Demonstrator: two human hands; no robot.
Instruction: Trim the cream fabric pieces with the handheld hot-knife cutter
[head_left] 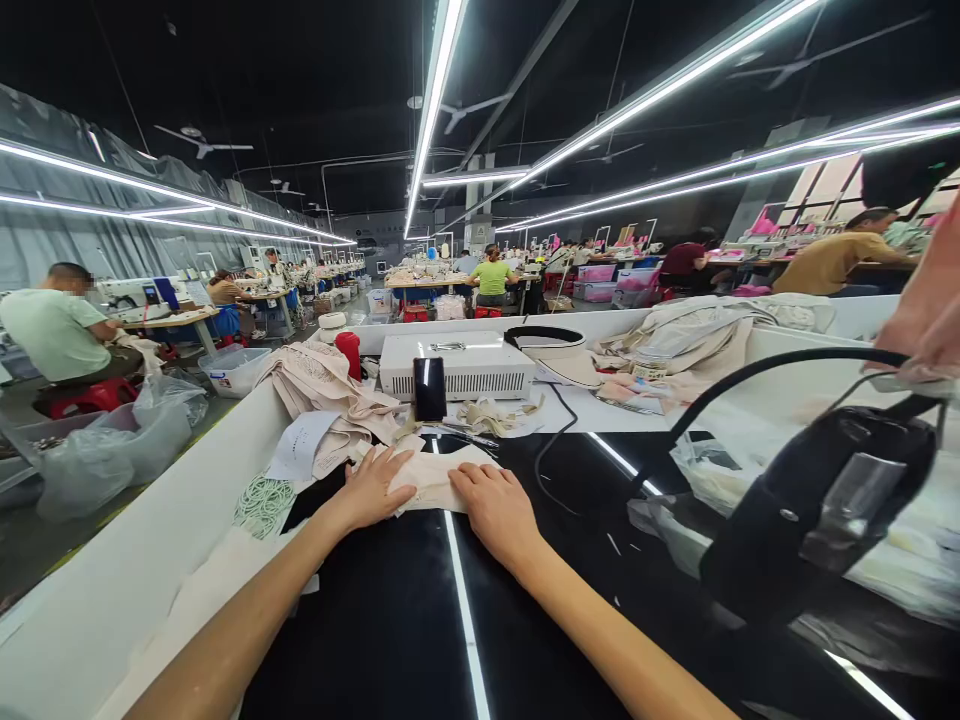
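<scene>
A small cream fabric piece (431, 480) lies on the glossy black tabletop (375, 640) in front of me. My left hand (375, 487) rests on its left end, open, with fingers spread flat and the thumb apart. On its right end, my right hand (499, 510) lies palm down and open, its fingers stretched over the cloth. Just beyond the piece are fabric strips (499, 415) and a black phone (430, 390) propped upright against a white vented box (457, 365). The undersides of my fingers are hidden.
Crumpled beige fabric (322, 385), a paper sheet (301, 447) and green cord (264, 505) lie at left. A black device (817, 515) with a cable stands close on the right. A white visor (555, 352) lies behind. Several people work at sewing tables beyond.
</scene>
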